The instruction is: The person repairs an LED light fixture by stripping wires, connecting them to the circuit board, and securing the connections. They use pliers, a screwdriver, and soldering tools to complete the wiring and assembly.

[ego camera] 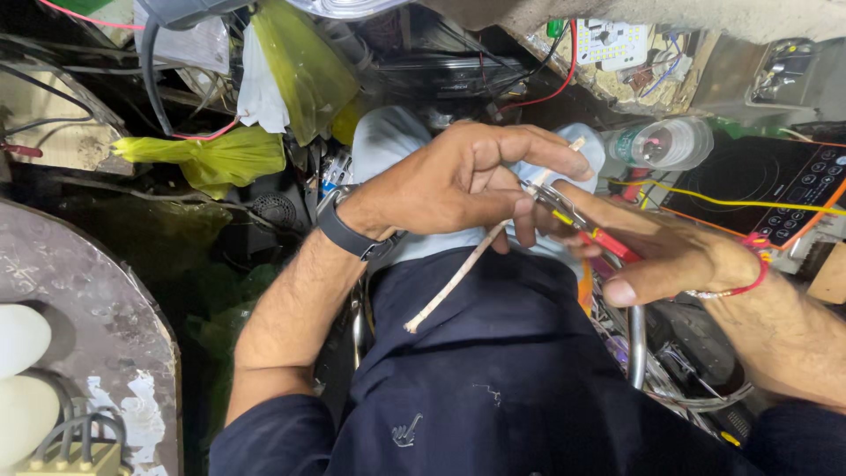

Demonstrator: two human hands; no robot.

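I see a yellow bag (211, 159) at far left. My left hand (458, 181), with a black wristband (348, 234), has its fingers pinched together on a whitish cord (458, 278) that hangs down over my lap. Just right, my right hand (670, 256) is clamped on red-handled pliers (582, 225) gripping the cord's upper end. A black cooktop (775, 181) sits far right.

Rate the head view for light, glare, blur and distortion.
Head view: bright, even light on the left hand, right hand and white cord; both sharp. Floor at left falls into deep shadow. Slight glare on the metal bar. Wide-angle lens bends the edges, stretching the forearms.
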